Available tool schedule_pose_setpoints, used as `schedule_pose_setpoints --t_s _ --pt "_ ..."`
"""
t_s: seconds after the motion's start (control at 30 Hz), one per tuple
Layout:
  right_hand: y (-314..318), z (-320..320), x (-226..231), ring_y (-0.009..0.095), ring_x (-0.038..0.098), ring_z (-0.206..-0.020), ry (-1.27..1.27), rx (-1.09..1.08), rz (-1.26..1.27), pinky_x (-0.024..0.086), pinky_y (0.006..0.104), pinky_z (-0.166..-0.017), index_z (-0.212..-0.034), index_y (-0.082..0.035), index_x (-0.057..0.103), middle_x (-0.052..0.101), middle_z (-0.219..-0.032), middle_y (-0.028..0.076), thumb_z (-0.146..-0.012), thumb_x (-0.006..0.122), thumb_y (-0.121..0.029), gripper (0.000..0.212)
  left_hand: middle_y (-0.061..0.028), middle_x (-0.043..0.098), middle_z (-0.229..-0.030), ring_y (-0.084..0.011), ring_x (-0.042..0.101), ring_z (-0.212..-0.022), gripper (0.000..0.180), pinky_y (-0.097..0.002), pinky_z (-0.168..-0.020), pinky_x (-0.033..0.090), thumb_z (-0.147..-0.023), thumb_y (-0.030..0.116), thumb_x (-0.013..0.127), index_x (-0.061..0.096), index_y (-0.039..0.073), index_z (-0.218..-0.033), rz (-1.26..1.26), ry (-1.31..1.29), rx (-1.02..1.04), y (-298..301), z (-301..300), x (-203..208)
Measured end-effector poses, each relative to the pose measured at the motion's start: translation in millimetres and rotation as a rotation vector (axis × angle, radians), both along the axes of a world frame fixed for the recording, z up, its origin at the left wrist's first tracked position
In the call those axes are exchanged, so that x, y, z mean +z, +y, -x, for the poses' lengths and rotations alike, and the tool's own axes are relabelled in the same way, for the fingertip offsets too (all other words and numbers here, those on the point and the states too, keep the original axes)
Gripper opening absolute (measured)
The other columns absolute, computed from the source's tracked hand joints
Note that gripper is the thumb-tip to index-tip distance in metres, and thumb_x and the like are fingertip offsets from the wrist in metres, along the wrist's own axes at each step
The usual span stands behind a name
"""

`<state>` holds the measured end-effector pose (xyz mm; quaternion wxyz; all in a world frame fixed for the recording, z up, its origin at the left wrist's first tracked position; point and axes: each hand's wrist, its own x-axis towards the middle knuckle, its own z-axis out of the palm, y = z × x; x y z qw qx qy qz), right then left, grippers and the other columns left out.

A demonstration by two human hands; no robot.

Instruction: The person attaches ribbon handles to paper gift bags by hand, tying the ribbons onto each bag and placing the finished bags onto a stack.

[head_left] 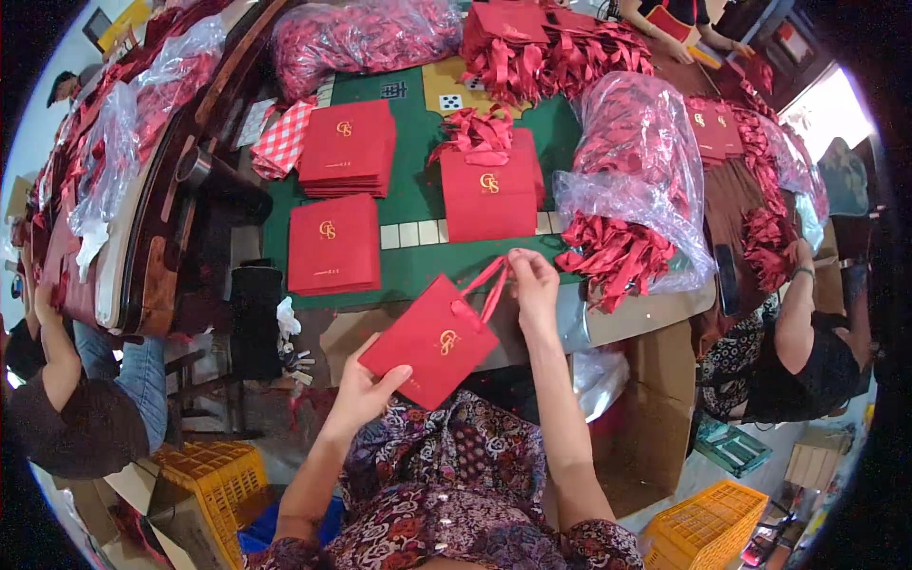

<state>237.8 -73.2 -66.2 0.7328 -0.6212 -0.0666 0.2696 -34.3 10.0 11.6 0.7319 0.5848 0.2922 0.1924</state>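
Observation:
A small red gift bag with a gold emblem is tilted above my lap. My left hand grips its lower left corner, thumb across the front. My right hand pinches the red ribbon handle and draws it up from the bag's top edge. Just beyond, on the green table, stands a pile of red bags with ribbon handles. To its left lie two stacks of flat red bags, a nearer stack and a farther stack. Red ribbons spill from a clear plastic sack on the right.
A red checked cloth lies at the table's left. More ribbon sacks and handled bags fill the far side. A dark cup stands left. Yellow crates and a cardboard box sit below. Other people work on both sides and at the back.

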Motion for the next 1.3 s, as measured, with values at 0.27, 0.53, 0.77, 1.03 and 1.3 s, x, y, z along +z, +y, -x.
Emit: schedule_pose_setpoints --t_s 0.27,0.53,0.77,1.03,1.3 --pt "-35 2 18 0.018 0.063 -0.079 -0.788 -0.059 0.311 0.051 0.0355 -0.072 -0.112 -0.004 0.067 0.065 -0.091 0.01 -0.092 0.068 -0.008 0.02 -0.0083 0.065 -0.118 -0.0146 0.063 -0.107 0.04 -0.0312 -0.094 0.052 -0.09 0.0 0.07 0.054 -0.003 -0.126 -0.2 -0.047 0.329 18 -6 15" --pt "-64 -22 19 0.038 0.054 -0.094 -1.169 -0.143 0.875 0.046 0.049 -0.079 -0.1 -0.006 0.062 0.055 -0.101 0.016 -0.089 0.066 -0.008 0.011 -0.0012 0.064 -0.11 -0.0266 0.059 -0.096 0.058 -0.0412 -0.082 0.049 -0.057 0.005 0.077 0.073 0.02 -0.113 -1.358 0.017 -0.072 -5 -35 -24" --pt "-53 17 33 0.035 0.057 -0.091 -1.103 0.039 0.522 0.046 0.0448 -0.08 -0.093 -0.004 0.063 0.059 -0.094 0.014 -0.087 0.068 -0.004 0.008 -0.0039 0.058 -0.124 -0.0288 0.053 -0.11 0.062 -0.0452 -0.091 0.044 -0.067 0.027 0.083 0.066 0.017 -0.126 -1.281 0.138 -0.321 -27 -41 -48" --pt "-44 82 46 0.034 0.06 -0.093 -1.08 0.346 0.335 0.052 0.0434 -0.079 -0.099 -0.006 0.063 0.06 -0.099 0.012 -0.085 0.069 -0.002 0.016 -0.0078 0.066 -0.095 -0.0294 0.061 -0.093 0.013 -0.0418 -0.079 0.044 -0.091 0.018 0.067 0.067 0.009 -0.1 -1.039 0.177 -0.075 -8 -60 -34" --pt "-52 81 41 0.033 0.062 -0.095 -1.195 0.621 0.269 0.052 0.0423 -0.08 -0.103 -0.007 0.064 0.062 -0.103 0.01 -0.081 0.069 -0.003 0.023 -0.0081 0.067 -0.088 -0.0283 0.064 -0.086 0.022 -0.0417 -0.076 0.044 -0.087 0.023 0.074 0.064 0.008 -0.099 -0.891 0.253 -0.033 7 -77 -30"
